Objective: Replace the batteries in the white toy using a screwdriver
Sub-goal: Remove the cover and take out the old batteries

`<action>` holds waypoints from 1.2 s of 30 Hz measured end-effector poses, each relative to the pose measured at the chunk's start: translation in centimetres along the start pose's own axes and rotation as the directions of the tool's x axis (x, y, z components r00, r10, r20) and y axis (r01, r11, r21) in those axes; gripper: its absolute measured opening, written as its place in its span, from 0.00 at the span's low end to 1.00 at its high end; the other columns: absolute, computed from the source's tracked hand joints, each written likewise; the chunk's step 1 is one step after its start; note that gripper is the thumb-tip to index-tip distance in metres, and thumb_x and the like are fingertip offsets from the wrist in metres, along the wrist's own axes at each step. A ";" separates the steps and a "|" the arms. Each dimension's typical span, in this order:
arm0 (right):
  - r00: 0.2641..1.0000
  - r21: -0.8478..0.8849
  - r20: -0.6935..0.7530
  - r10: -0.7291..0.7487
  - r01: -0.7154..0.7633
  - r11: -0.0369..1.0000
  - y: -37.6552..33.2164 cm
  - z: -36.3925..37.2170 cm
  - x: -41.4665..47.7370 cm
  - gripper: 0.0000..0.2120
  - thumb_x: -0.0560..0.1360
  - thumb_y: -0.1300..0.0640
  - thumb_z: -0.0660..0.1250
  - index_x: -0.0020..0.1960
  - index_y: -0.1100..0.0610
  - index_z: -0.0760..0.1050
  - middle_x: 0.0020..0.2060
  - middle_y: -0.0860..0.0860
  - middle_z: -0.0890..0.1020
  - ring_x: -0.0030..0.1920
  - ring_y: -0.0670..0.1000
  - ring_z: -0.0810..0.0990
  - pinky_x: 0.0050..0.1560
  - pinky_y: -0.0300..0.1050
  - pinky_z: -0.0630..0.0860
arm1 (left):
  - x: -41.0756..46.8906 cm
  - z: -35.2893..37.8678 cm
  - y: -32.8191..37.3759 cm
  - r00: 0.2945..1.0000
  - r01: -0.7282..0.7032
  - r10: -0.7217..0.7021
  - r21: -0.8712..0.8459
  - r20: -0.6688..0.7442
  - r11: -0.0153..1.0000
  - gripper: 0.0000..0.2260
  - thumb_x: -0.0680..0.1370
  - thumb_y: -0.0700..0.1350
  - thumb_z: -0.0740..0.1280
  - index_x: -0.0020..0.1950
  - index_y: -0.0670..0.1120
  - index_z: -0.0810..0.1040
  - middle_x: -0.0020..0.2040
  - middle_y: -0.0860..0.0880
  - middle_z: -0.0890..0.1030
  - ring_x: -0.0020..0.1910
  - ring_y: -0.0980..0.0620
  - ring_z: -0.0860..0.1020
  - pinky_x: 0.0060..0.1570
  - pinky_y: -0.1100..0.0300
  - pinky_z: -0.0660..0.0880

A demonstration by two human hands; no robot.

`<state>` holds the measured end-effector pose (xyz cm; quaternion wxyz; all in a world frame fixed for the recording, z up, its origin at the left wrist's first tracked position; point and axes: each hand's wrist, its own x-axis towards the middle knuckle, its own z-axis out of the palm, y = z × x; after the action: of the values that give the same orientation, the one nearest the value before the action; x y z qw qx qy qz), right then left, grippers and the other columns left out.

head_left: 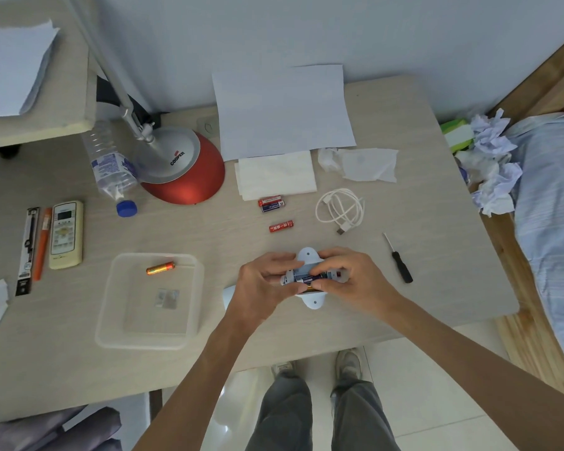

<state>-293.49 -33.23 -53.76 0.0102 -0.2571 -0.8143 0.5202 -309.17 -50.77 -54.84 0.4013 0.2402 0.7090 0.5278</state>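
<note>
The white toy [307, 257] lies underside up near the table's front edge, gripped from both sides by my left hand [263, 285] and my right hand [352, 278]. Its battery bay is open, with a blue battery [314, 277] and a gold one below it under my fingertips. A black-handled screwdriver [398, 258] rests on the table to the right of my right hand. Two loose batteries [272, 204] and a red battery [281, 226] lie beyond the toy. An orange battery [160, 268] sits in the clear plastic tray [111, 320] to the left.
A red desk lamp [189, 180] and a plastic bottle [111, 167] stand at back left. A remote [66, 234], white cable [341, 209], tissues [275, 174] and paper sheets [284, 112] lie around. Crumpled paper [492, 164] lies beside the table's right edge.
</note>
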 end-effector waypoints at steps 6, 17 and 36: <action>0.999 0.073 -0.036 0.034 -0.031 0.997 0.6 0.2 0.1 0.11 0.73 0.59 0.83 0.55 0.53 0.90 0.56 0.46 0.88 0.58 0.47 0.86 0.62 0.54 0.82 | -0.2 -0.1 0.4 0.993 -0.107 0.116 0.248 -0.022 0.963 0.16 0.71 0.40 0.85 0.57 0.52 0.91 0.62 0.54 0.86 0.58 0.54 0.86 0.58 0.50 0.86; 0.999 0.122 -0.016 -0.043 0.045 0.991 1.4 0.0 -0.9 0.23 0.69 0.60 0.86 0.63 0.54 0.87 0.64 0.47 0.86 0.63 0.47 0.85 0.64 0.52 0.83 | -0.3 -0.4 1.0 0.985 -0.168 0.164 0.493 0.051 0.854 0.08 0.76 0.41 0.80 0.54 0.49 0.91 0.62 0.52 0.86 0.55 0.52 0.85 0.59 0.50 0.82; 0.997 0.168 0.046 0.056 -0.063 0.984 0.1 -1.0 -1.0 0.40 0.66 0.67 0.86 0.68 0.39 0.77 0.57 0.40 0.88 0.58 0.45 0.87 0.60 0.40 0.84 | -7.2 -12.6 4.4 0.932 -0.154 0.290 0.490 -0.215 0.858 0.11 0.74 0.41 0.81 0.55 0.50 0.90 0.62 0.55 0.87 0.61 0.52 0.86 0.57 0.59 0.83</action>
<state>-292.26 -32.80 -53.15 -0.0003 -0.2689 -0.7592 0.5927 -315.92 -61.81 -46.88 0.1627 0.3326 0.8314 0.4144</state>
